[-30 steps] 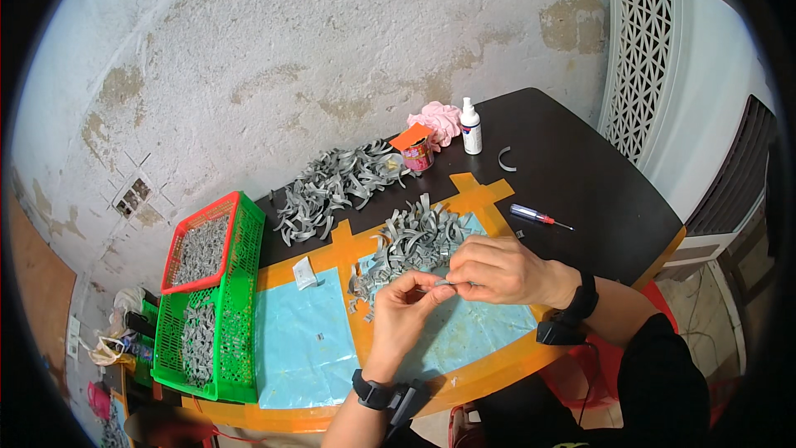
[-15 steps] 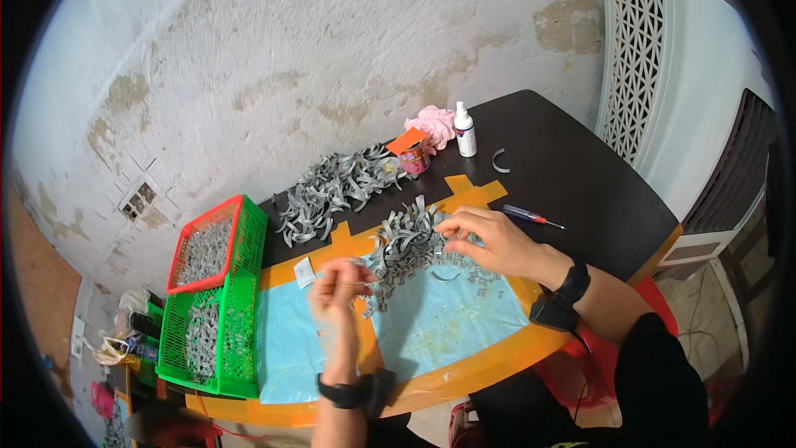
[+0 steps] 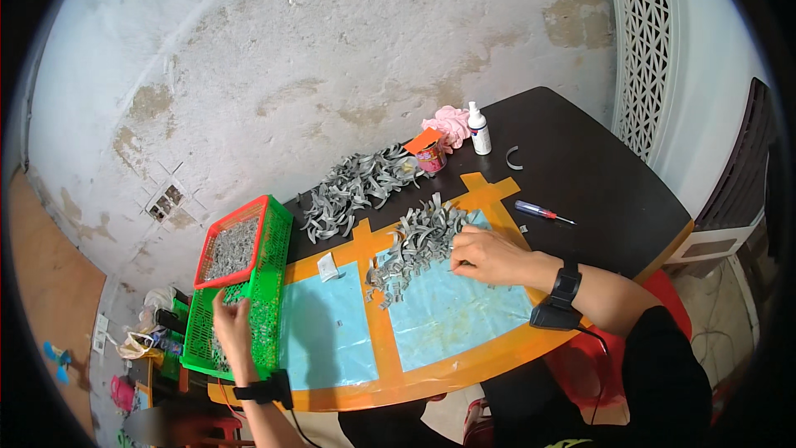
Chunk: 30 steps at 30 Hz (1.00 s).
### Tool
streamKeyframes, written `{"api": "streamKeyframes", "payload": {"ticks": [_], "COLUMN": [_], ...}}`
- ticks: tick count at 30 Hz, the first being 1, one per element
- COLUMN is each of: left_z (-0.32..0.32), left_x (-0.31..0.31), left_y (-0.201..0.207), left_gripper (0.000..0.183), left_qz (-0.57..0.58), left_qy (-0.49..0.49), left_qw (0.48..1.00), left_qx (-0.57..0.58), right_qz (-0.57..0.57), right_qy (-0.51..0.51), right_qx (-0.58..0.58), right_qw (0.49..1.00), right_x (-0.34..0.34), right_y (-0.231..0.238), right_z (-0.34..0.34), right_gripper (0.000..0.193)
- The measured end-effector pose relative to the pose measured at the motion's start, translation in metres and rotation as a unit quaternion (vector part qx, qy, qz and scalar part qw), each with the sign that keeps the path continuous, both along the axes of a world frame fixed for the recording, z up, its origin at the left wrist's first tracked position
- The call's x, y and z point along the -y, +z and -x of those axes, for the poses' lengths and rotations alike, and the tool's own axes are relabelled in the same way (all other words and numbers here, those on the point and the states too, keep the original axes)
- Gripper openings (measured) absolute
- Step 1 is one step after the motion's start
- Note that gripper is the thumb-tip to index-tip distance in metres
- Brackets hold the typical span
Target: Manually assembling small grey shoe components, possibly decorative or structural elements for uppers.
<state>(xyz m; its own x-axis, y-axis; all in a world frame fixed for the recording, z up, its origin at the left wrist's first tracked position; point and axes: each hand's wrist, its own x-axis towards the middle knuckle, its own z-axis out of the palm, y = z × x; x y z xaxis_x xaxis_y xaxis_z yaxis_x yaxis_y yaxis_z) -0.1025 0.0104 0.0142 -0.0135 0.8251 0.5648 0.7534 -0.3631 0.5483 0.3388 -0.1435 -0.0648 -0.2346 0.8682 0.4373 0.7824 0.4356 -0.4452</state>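
My left hand (image 3: 232, 323) hovers above the green plastic basket (image 3: 272, 315), its fingers curled together; what they hold, if anything, is hidden. My right hand (image 3: 495, 257) is closed at the right side of a heap of grey curved strips and small pieces (image 3: 424, 232) on the light blue sheet (image 3: 464, 315). Its fingertips point down at the sheet, and I cannot make out what is in them. A red basket (image 3: 257, 253) of small grey pieces rests on the far part of the green one. More grey pieces show in the green basket beneath my left hand.
A second heap of curved grey strips (image 3: 356, 187) lies by the wall. Beside it are a pink tin (image 3: 432, 158) under an orange card, a pink cloth (image 3: 448, 123) and a white spray bottle (image 3: 479, 129). A screwdriver (image 3: 537, 210) and a single curved strip (image 3: 512, 158) lie on the right.
My left hand has moved left, from beside the grey heap to over the green basket. My right hand has come down to the sheet, its fingers more closed. The view has shifted slightly.
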Motion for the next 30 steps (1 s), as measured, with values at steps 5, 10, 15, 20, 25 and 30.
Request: {"api": "streamKeyframes", "payload": {"ticks": [5, 10, 15, 20, 25, 30], "left_z": [-0.142, -0.220, -0.229, -0.207, -0.187, -0.189], "left_x": [0.062, 0.093, 0.087, 0.063, 0.062, 0.057], "left_y": [0.004, -0.034, -0.038, -0.033, -0.032, -0.045], "left_gripper": [0.028, 0.017, 0.009, 0.011, 0.019, 0.019], "left_qz": [0.289, 0.400, 0.356, 0.225, 0.231, 0.188], "left_qy": [-0.336, -0.457, -0.426, -0.317, -0.325, -0.361], "left_qw": [0.884, 0.784, 0.827, 0.921, 0.904, 0.896], "left_qx": [0.146, 0.127, 0.093, -0.024, -0.158, -0.175], "right_qz": [0.022, 0.047, 0.068, -0.035, -0.040, -0.041], "right_qy": [0.044, 0.080, 0.074, 0.014, 0.004, 0.007], "right_qx": [-0.169, -0.204, -0.238, -0.194, -0.176, -0.178], "right_qw": [0.984, 0.975, 0.966, 0.980, 0.984, 0.983], "right_x": [0.009, 0.012, 0.014, 0.013, 0.013, 0.012], "right_y": [0.016, 0.022, 0.025, 0.029, 0.033, 0.032], "right_z": [0.004, 0.011, 0.016, 0.009, 0.012, 0.016], "right_gripper": [0.010, 0.011, 0.012, 0.008, 0.006, 0.005]}}
